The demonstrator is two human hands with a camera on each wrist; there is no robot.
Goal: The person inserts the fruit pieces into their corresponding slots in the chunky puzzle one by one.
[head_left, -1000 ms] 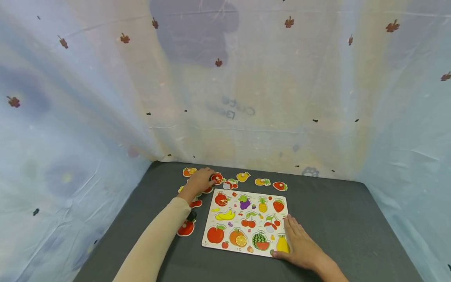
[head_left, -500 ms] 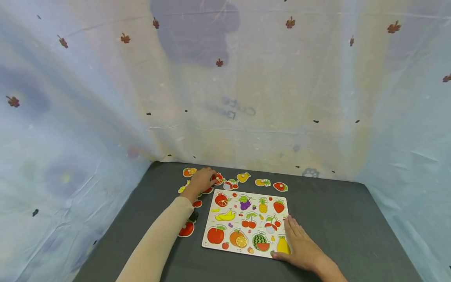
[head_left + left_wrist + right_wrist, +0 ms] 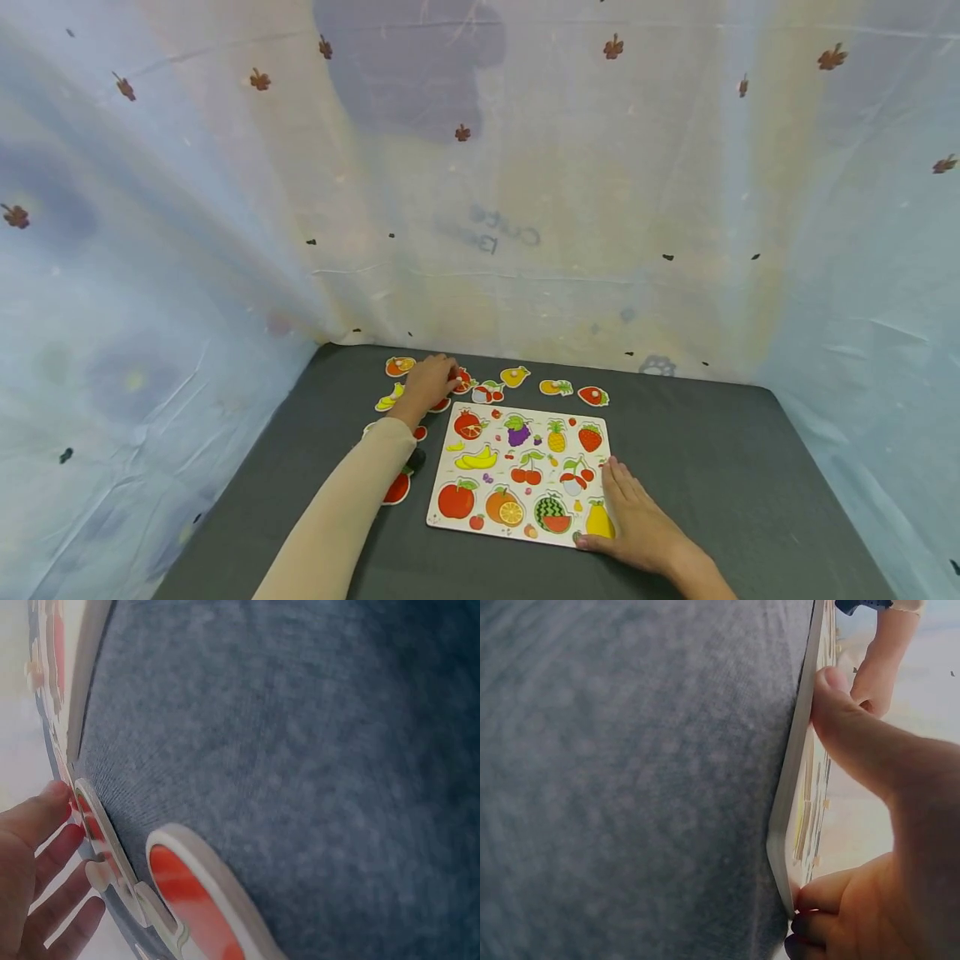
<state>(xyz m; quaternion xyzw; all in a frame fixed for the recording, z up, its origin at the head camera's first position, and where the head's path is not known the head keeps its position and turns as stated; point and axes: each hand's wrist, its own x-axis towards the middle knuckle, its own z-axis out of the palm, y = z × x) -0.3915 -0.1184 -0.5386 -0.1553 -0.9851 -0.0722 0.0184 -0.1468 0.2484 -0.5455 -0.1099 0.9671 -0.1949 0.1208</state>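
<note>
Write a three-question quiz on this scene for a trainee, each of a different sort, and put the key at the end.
1. Multiple choice: which hand touches the fruit board? A) left B) right C) both
2. True or false: the left hand is nearer the pomegranate piece than the strawberry piece.
3. Fill in: beyond the board's far edge, the loose piece between the pear piece and the strawberry piece is the ____ piece.

Key:
1. B: the right hand rests at its edge.
2. True.
3. Pineapple: the pineapple piece lies between them.
</note>
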